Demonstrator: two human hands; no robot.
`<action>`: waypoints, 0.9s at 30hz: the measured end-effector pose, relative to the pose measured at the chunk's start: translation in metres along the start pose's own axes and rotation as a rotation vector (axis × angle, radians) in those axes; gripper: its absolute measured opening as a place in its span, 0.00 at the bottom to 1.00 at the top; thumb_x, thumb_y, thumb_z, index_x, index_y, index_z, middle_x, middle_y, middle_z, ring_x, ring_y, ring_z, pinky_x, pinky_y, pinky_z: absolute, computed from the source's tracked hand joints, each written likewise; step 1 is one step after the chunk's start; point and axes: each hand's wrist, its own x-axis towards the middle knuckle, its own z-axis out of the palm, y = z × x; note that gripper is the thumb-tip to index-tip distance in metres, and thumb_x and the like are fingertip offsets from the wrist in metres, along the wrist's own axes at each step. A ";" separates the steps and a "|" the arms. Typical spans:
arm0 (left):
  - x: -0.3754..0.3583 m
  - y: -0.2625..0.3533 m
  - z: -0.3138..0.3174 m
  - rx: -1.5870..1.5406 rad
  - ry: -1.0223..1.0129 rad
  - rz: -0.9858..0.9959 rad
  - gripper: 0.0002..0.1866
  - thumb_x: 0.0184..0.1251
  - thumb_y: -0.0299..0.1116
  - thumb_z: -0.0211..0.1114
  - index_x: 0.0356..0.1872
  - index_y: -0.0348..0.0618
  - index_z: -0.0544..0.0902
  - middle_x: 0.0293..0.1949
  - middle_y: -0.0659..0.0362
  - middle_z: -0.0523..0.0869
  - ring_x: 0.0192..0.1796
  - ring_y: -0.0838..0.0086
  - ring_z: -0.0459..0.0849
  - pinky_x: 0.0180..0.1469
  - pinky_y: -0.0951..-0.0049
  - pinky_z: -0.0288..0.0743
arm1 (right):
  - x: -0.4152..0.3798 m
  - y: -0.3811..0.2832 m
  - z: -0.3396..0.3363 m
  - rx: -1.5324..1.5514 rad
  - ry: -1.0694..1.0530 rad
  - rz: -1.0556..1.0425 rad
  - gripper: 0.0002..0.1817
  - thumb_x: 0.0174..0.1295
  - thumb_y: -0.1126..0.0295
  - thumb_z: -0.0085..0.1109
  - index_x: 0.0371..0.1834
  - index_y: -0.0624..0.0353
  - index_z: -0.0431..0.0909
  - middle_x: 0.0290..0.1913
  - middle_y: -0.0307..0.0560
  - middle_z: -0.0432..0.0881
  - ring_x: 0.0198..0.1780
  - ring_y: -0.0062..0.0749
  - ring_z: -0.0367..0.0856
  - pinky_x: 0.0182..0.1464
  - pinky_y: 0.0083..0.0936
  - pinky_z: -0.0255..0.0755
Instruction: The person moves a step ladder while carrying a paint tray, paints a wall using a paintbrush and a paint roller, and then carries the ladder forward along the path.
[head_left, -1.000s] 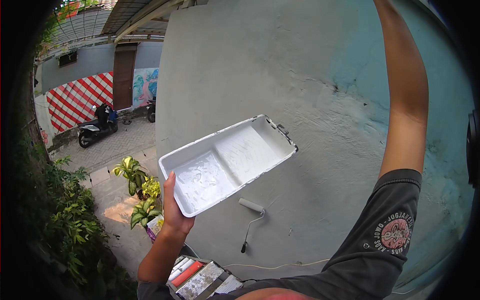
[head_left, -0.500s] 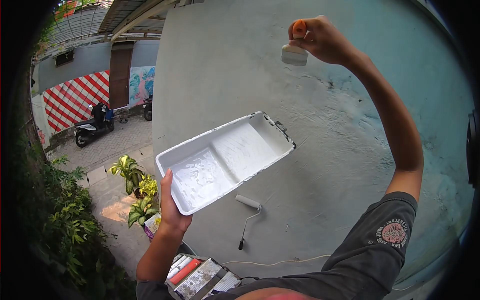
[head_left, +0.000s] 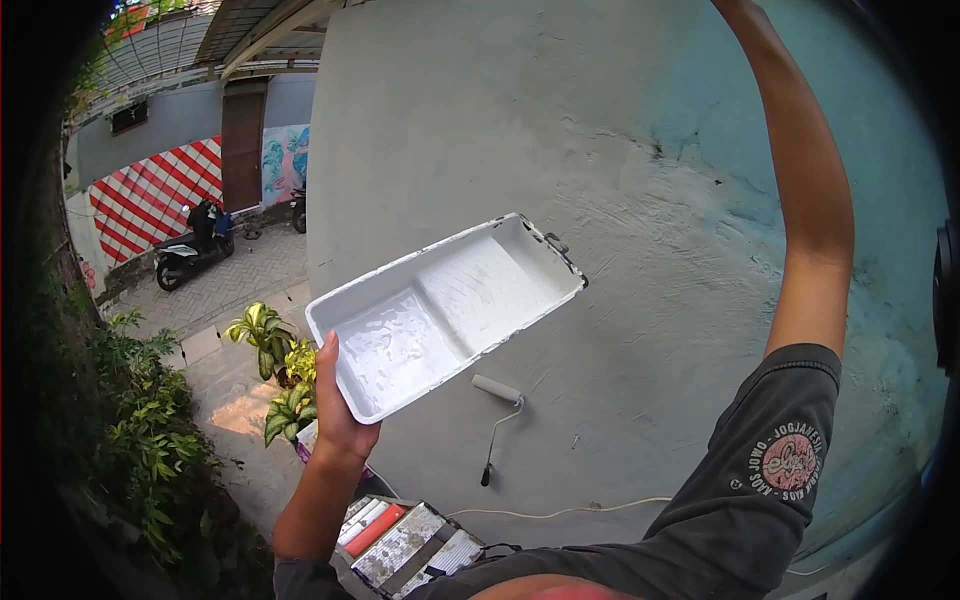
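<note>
My left hand (head_left: 345, 415) grips the near left corner of a white paint tray (head_left: 455, 310), thumb over the rim. White paint lies in the tray's left part, and thin streaks mark its right part. My right arm reaches up along the grey and teal wall (head_left: 640, 270); only the wrist shows at the top edge, with the fingers and anything in them out of frame. Below the tray, a paint roller (head_left: 497, 387) with a wire handle rests against the wall.
A paint-spattered box top with red and white rolls (head_left: 375, 528) is at the bottom. A pale cable (head_left: 570, 511) runs along the wall's lower part. Leafy plants (head_left: 262, 340), bushes (head_left: 150, 450) and a parked motorbike (head_left: 195, 245) stand to the left.
My right hand has moved up out of view with the orange-handled brush it held. The tray in my left hand has shifted slightly up and left in view.
</note>
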 end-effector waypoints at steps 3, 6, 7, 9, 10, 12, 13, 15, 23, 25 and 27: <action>0.000 -0.002 0.000 0.000 0.012 0.007 0.29 0.75 0.52 0.50 0.66 0.40 0.67 0.58 0.52 0.79 0.59 0.64 0.80 0.61 0.63 0.76 | -0.049 -0.035 0.001 0.072 -0.245 -0.043 0.06 0.58 0.70 0.66 0.34 0.62 0.83 0.31 0.53 0.86 0.33 0.46 0.86 0.36 0.34 0.76; 0.000 -0.003 0.001 0.009 0.023 0.023 0.30 0.75 0.52 0.50 0.66 0.40 0.67 0.58 0.51 0.78 0.59 0.63 0.80 0.62 0.63 0.76 | -0.109 -0.077 0.012 0.195 -0.451 -0.191 0.05 0.60 0.72 0.65 0.34 0.60 0.79 0.29 0.52 0.84 0.31 0.45 0.83 0.37 0.35 0.77; -0.001 -0.003 0.001 0.011 0.023 0.026 0.30 0.75 0.52 0.50 0.66 0.40 0.67 0.58 0.51 0.78 0.59 0.63 0.80 0.62 0.63 0.76 | -0.123 -0.104 0.003 0.244 -0.558 -0.175 0.06 0.58 0.70 0.66 0.34 0.59 0.79 0.26 0.54 0.82 0.30 0.49 0.82 0.36 0.36 0.76; -0.004 -0.003 0.006 0.008 0.029 0.026 0.30 0.75 0.52 0.50 0.66 0.40 0.67 0.58 0.51 0.78 0.59 0.63 0.80 0.61 0.63 0.76 | -0.140 -0.143 -0.011 0.399 -0.728 -0.126 0.06 0.58 0.70 0.66 0.32 0.59 0.79 0.27 0.54 0.82 0.31 0.52 0.81 0.37 0.38 0.75; -0.006 -0.001 0.005 0.007 0.037 0.022 0.30 0.75 0.52 0.50 0.66 0.39 0.67 0.58 0.51 0.78 0.59 0.63 0.80 0.61 0.63 0.76 | -0.135 -0.150 -0.009 0.400 -0.725 -0.132 0.06 0.58 0.70 0.66 0.32 0.59 0.79 0.27 0.54 0.82 0.31 0.52 0.81 0.37 0.38 0.75; -0.008 -0.001 0.003 0.007 0.034 0.017 0.30 0.75 0.52 0.50 0.66 0.39 0.67 0.58 0.52 0.78 0.59 0.63 0.80 0.61 0.63 0.76 | -0.126 -0.153 -0.007 0.436 -0.918 0.085 0.08 0.56 0.68 0.67 0.32 0.60 0.79 0.29 0.55 0.83 0.33 0.51 0.82 0.38 0.39 0.74; -0.007 0.000 0.003 0.005 0.025 0.015 0.30 0.75 0.52 0.50 0.66 0.39 0.67 0.58 0.52 0.78 0.59 0.63 0.80 0.61 0.63 0.76 | -0.120 -0.133 0.011 0.403 -0.861 0.131 0.10 0.54 0.67 0.69 0.33 0.60 0.80 0.29 0.55 0.83 0.33 0.51 0.82 0.39 0.38 0.74; -0.007 0.002 0.003 0.005 0.022 0.013 0.30 0.75 0.52 0.50 0.66 0.39 0.67 0.58 0.52 0.78 0.59 0.63 0.80 0.61 0.63 0.76 | -0.087 -0.081 0.041 0.375 -0.655 0.100 0.09 0.56 0.71 0.69 0.31 0.63 0.79 0.27 0.52 0.82 0.26 0.38 0.78 0.34 0.31 0.72; -0.005 -0.002 0.000 0.010 0.074 0.038 0.29 0.75 0.52 0.50 0.66 0.40 0.68 0.58 0.53 0.79 0.58 0.64 0.81 0.62 0.63 0.75 | 0.025 0.022 0.022 -0.046 -0.041 0.107 0.07 0.55 0.66 0.68 0.32 0.57 0.83 0.28 0.52 0.85 0.32 0.47 0.86 0.35 0.38 0.76; -0.002 -0.006 -0.005 0.004 0.062 0.035 0.29 0.75 0.52 0.50 0.66 0.40 0.68 0.58 0.53 0.79 0.59 0.64 0.80 0.62 0.63 0.75 | 0.017 0.024 0.023 -0.041 0.026 0.104 0.06 0.55 0.66 0.68 0.31 0.56 0.83 0.28 0.52 0.85 0.33 0.50 0.85 0.34 0.39 0.76; 0.003 -0.010 -0.008 -0.002 0.047 0.034 0.30 0.75 0.53 0.50 0.66 0.40 0.68 0.58 0.53 0.79 0.59 0.64 0.80 0.62 0.63 0.75 | -0.007 0.005 0.026 -0.004 -0.127 0.086 0.06 0.56 0.67 0.67 0.30 0.57 0.82 0.27 0.52 0.84 0.32 0.50 0.85 0.33 0.40 0.76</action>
